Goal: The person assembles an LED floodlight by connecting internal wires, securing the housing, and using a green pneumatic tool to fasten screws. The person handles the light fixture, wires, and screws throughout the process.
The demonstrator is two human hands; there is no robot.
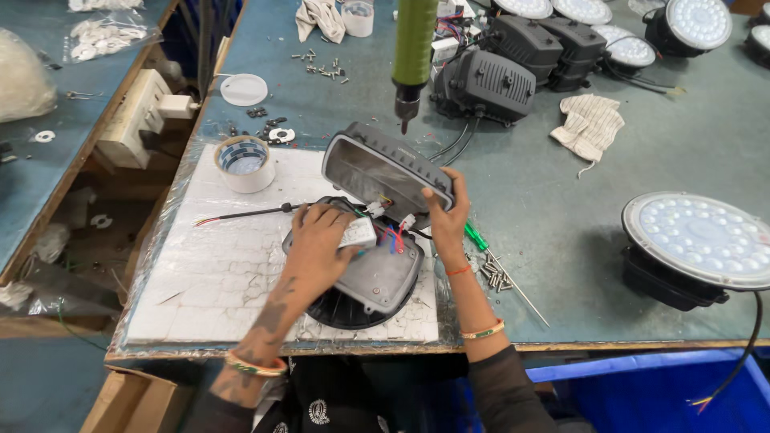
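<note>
Here, your left hand (321, 240) lies fingers-down on the small white driver block (358, 233), pressing it into the open grey lamp housing (377, 277), while your right hand (446, 210) pinches the rim of the tilted black cover (385, 164) just behind the housing. Keep the cover steady so the red wires (397, 240) aren't caught. The hanging green screwdriver (413, 48) is close behind the housing; loose screws (496, 277) lie right of it; the tape roll (245, 163) sits left, with the foam pad (216, 273) open there.
</note>
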